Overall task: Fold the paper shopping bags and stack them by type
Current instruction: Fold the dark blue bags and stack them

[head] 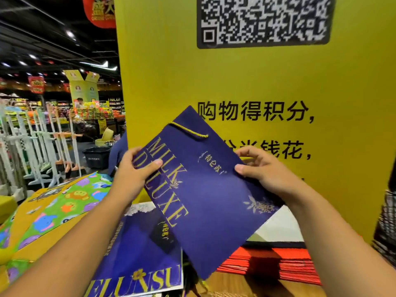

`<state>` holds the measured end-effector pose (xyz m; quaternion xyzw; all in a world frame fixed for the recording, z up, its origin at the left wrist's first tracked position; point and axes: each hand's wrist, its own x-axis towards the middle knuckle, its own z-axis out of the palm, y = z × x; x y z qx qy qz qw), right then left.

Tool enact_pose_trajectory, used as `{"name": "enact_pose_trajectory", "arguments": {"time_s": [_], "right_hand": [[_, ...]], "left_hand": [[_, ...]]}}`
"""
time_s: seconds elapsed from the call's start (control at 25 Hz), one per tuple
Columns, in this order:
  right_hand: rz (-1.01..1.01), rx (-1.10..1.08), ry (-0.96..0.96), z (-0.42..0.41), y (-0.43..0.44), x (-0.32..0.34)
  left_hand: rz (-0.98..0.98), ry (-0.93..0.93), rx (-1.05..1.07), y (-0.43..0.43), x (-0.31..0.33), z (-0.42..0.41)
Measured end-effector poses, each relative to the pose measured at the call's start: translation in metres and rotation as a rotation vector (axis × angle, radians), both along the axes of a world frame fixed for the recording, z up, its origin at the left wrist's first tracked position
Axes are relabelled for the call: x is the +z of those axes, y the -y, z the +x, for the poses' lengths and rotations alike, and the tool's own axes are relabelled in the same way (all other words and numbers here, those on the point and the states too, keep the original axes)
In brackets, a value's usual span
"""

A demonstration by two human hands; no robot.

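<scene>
Our left hand grips the left edge of the navy paper bag, thumb pressed flat on the front face, right over the gold "MILK DELUXE" lettering, with the fingers wrapped behind. Our right hand pinches the opposite edge the same way, thumb on the front and fingers curled round the back. Between the two hands the bag is flat, held up in the air and tilted, one top corner pointing up and away from us. Its gold cord handle lies slack across the upper face.

Straight below it we see a stack of matching navy bags lying flat, gold letters along the near edge. Just to the right sits a stack of red bags, edges lined up, on the wooden table. Off to our left, colourful cartoon-print bags are spread flat.

Behind everything rises a big yellow sign board with black Chinese text and a QR code. Far left, white racks and a black basket stand on the shop floor.
</scene>
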<state>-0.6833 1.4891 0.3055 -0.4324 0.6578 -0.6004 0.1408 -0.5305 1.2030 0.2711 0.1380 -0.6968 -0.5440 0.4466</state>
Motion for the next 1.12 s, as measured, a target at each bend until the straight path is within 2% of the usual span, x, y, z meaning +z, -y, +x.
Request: {"name": "enact_pose_trajectory", "arguments": {"time_s": [0.12, 0.24, 0.4, 0.48, 0.6, 0.76, 0.92, 1.0, 1.12], "right_hand": [[0.043, 0.023, -0.076, -0.018, -0.034, 0.034], [0.083, 0.051, -0.103, -0.029, -0.067, 0.062], [0.379, 0.038, -0.156, -0.062, -0.081, 0.052], [0.569, 0.016, -0.178, -0.081, -0.072, 0.028], [0.774, -0.111, -0.353, -0.104, -0.051, -0.019], [0.746, -0.277, -0.439, -0.108, -0.020, -0.073], [0.903, -0.558, -0.754, -0.102, -0.011, -0.115], [0.890, -0.566, -0.691, -0.107, -0.021, -0.123], [0.876, -0.356, -0.480, -0.119, -0.048, -0.121]], "left_hand": [[-0.034, 0.094, -0.095, -0.023, 0.024, -0.014], [-0.032, 0.176, -0.288, -0.053, 0.033, -0.025], [0.011, 0.371, -0.466, -0.080, 0.019, -0.045], [0.148, 0.299, -0.492, -0.087, 0.002, -0.060], [0.213, 0.230, -0.345, -0.091, -0.025, -0.075], [0.306, 0.191, -0.358, -0.099, -0.042, -0.082], [0.284, 0.149, -0.255, -0.091, -0.047, -0.092], [0.388, 0.089, -0.273, -0.084, -0.049, -0.098], [0.471, 0.027, -0.285, -0.082, -0.049, -0.108]]}}
